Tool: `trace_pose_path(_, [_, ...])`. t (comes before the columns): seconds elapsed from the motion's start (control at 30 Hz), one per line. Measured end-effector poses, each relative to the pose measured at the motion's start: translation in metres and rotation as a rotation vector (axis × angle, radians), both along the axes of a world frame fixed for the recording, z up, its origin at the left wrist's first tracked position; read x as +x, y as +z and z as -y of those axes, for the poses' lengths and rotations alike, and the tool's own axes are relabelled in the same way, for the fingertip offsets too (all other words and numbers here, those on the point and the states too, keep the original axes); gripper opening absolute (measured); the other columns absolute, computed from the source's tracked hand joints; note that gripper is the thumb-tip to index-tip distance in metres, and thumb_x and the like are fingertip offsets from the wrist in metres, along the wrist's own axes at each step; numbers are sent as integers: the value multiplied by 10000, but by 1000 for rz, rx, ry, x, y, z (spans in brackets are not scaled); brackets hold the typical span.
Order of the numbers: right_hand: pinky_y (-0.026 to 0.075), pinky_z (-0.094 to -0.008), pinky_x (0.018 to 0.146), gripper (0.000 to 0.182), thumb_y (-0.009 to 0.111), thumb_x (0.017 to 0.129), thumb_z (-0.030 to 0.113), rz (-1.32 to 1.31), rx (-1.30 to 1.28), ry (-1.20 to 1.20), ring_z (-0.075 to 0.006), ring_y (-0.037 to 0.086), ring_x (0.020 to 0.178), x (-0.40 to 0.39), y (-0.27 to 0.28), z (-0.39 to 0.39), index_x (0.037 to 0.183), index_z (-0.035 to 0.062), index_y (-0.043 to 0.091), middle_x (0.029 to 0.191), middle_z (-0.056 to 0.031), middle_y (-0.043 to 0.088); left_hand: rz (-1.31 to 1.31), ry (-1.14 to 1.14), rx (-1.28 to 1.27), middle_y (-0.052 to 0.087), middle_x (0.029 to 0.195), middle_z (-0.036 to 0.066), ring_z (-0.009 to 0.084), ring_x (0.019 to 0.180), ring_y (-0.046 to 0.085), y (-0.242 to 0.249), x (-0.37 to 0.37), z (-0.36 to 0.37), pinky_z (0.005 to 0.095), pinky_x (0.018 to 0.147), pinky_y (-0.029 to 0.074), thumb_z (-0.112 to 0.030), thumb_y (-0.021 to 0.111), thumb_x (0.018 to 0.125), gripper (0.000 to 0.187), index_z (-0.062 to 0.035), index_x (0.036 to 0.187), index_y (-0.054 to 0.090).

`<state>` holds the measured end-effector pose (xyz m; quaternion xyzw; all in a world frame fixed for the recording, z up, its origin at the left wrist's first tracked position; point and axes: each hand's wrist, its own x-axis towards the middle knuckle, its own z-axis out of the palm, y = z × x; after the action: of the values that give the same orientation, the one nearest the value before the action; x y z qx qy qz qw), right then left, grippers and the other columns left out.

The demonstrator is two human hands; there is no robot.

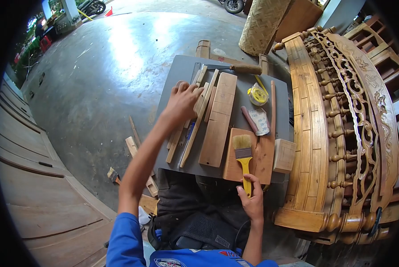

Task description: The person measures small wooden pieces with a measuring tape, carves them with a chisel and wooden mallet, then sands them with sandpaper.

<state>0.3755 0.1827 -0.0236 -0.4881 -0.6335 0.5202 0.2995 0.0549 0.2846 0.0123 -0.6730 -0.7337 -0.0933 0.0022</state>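
My left hand (181,103) reaches over several thin wooden strips (201,116) on the grey tabletop (168,91). Its fingers curl around a strip, and the fingertips are partly hidden. Below it a blue pen-like tool (189,131) lies among the strips. My right hand (251,199) is at the near edge, thumb and fingers about the handle end of a paintbrush (246,165) with a yellow handle. The brush's bristles rest over a wooden block (232,162). Between the hands lies a thick wooden plank (218,120).
Also on the tabletop are a handsaw (246,69), a yellow tape measure (258,95), a sandpaper piece (261,122) and a curved wooden strip (272,109). A carved wooden bench (308,133) stands close on the right. Another brush (113,175) lies on the floor at left.
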Motion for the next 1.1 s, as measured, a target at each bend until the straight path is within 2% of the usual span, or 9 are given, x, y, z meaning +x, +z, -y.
trace_pose_path(0.17, [471,-235,700,412,607,779,33,96,138,-9,-111,539,788,-6,0,4,1162,45,457,981,-81,528,-103,-243,-162,370,1375,69,304,1268,272,18,-28,-62,459,1045,226,-426,858,374,1168,-123,1369,327])
trace_pose_path(0.33, [445,-323,803,429,565,805,60,228,398,14,-248,532,913,-11,-1,7,1210,40,423,1035,-133,499,-151,-288,-358,493,1216,56,271,1217,317,25,-29,-87,455,976,259,-453,854,359,1029,-81,1233,459])
trace_pose_path(0.43, [460,-312,759,427,551,816,66,288,520,55,-229,554,831,-9,-5,5,1221,43,416,1040,-136,490,-101,-284,-267,523,1167,78,264,1187,359,26,-30,-82,419,981,265,-399,853,423,772,-72,1056,553])
trace_pose_path(0.53, [442,-361,804,413,519,855,87,173,287,30,-315,542,911,-6,-5,7,1241,32,384,1001,-174,511,150,-304,-28,588,1029,95,235,1028,517,36,-35,-68,370,893,390,-264,822,562,542,-46,978,552])
trace_pose_path(0.63, [474,-336,738,405,512,870,107,-92,27,-134,-305,572,784,-7,13,16,1240,13,380,888,-152,542,742,-221,-9,626,889,86,182,817,610,60,-32,-30,305,735,491,-102,751,661,397,-25,988,539])
trace_pose_path(0.67, [488,-321,674,382,515,872,113,-148,123,-160,-281,592,721,-9,9,14,1218,-4,405,854,-141,571,679,-245,138,649,874,121,174,804,647,59,-30,-15,305,692,529,-41,668,752,254,-26,974,545])
trace_pose_path(0.87, [468,-403,750,374,534,846,88,115,836,-26,-351,580,863,-70,24,-52,1201,9,448,968,-181,570,1246,-270,323,646,942,109,175,915,627,59,-25,48,302,830,519,-41,633,805,341,-24,1131,535])
trace_pose_path(0.97, [437,-413,816,405,551,829,91,125,625,-14,-355,537,955,-106,28,-81,1216,29,448,1050,-186,530,1411,-284,284,633,998,123,185,955,613,65,-16,64,304,854,505,-39,617,818,383,-7,1185,510])
trace_pose_path(1.1, [365,-422,922,427,576,811,110,339,746,33,-355,427,1102,-119,22,-93,1214,38,457,1152,-185,458,1718,-301,256,617,1026,142,198,980,600,60,-6,76,313,864,492,-65,557,868,302,-3,1161,520])
